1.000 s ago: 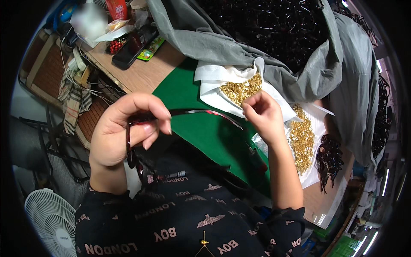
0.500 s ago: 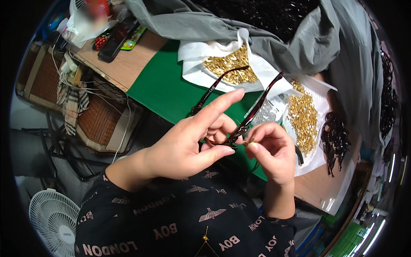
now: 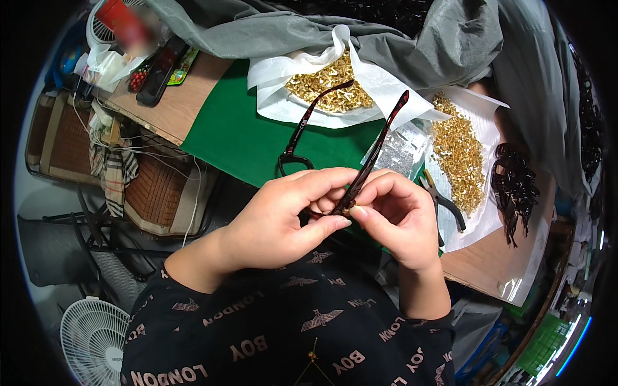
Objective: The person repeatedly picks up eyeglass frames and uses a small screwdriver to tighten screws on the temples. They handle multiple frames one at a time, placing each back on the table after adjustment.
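Note:
Between my hands is a dark tortoiseshell eyeglass frame [image 3: 381,143], its two temples pointing up and away. My left hand [image 3: 277,219] is closed around the front, thumb and fingers gripping it near the right-side hinge. My right hand [image 3: 405,222] pinches a tiny gold-coloured piece [image 3: 351,204] between thumb and forefinger, right against that corner of the frame. Fingers cover most of the front, and the piece's shape is too small to make out. To the right of my right hand lie pliers with black handles [image 3: 450,211].
Gold-coloured small parts [image 3: 331,83] lie heaped on white paper on a green mat [image 3: 222,138]; a second heap [image 3: 460,157] lies right. Nearby are a clear bag of silvery bits [image 3: 400,153], a bundle of dark glossy pieces [image 3: 513,186], grey cloth [image 3: 444,58] and a black phone [image 3: 158,74].
My right hand has moved left with the gold-coloured piece, up to the frame's corner. My left forefinger has come down from its raised position. The view has shifted, showing more of the pliers.

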A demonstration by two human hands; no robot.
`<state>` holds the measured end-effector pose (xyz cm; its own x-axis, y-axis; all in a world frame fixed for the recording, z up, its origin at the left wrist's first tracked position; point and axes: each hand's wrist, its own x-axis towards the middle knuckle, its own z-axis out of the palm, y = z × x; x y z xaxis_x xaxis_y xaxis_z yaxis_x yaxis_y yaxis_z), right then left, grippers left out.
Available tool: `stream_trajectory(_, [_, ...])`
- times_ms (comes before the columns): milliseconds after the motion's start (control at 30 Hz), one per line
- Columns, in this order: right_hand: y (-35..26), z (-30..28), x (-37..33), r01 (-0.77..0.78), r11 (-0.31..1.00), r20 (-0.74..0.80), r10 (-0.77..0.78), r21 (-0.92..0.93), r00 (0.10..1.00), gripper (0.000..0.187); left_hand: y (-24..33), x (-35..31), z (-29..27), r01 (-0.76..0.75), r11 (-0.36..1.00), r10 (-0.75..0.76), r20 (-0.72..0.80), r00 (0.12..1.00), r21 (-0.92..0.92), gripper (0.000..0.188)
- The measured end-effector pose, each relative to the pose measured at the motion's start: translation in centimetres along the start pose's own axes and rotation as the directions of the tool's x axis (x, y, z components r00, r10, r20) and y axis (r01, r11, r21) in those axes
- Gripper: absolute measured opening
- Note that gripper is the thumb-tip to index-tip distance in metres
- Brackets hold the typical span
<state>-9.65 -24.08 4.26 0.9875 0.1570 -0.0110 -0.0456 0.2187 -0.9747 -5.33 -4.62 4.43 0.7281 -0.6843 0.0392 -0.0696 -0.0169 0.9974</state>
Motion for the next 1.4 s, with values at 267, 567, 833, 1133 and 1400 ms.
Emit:
stream_trajectory(267, [-0.4, 0.9, 0.3, -0.039, 0.997, -0.067, 0.034, -0.062, 0.997, 0.011, -0.1, -0.3, 0.5, -0.090, 0.976, 0.109, -0.085, 0.990, 0.199, 0.043])
stream_trajectory(567, [-0.8, 1.2, 0.9, -0.144, 0.983, -0.057, 0.138, -0.114, 0.989, 0.014, -1.1, -0.4, 0.1, -0.153, 0.967, 0.183, -0.137, 0.973, 0.204, 0.040])
stream_trajectory(833, [-1.8, 2.2, 1.1, 0.179, 0.578, 0.052, -0.228, -0.796, 0.972, 0.026, -1.2, -0.5, -0.2, -0.157, 0.876, 0.234, -0.118, 0.965, 0.456, 0.047])
stream_trajectory(1133, [-1.0, 1.8, 1.9, 0.511, 0.346, 0.371, -0.395, -0.787, 0.840, 0.035, -1.2, -0.5, -0.3, -0.082, 0.906, 0.145, -0.121, 0.982, 0.416, 0.053])
stream_trajectory(1400, [-2.0, 1.2, 2.9, 0.537, 0.348, 0.441, -0.320, -0.768, 0.838, 0.024, -0.7, -0.4, -1.2, 0.028, 0.977, -0.008, -0.098, 0.995, 0.211, 0.047])
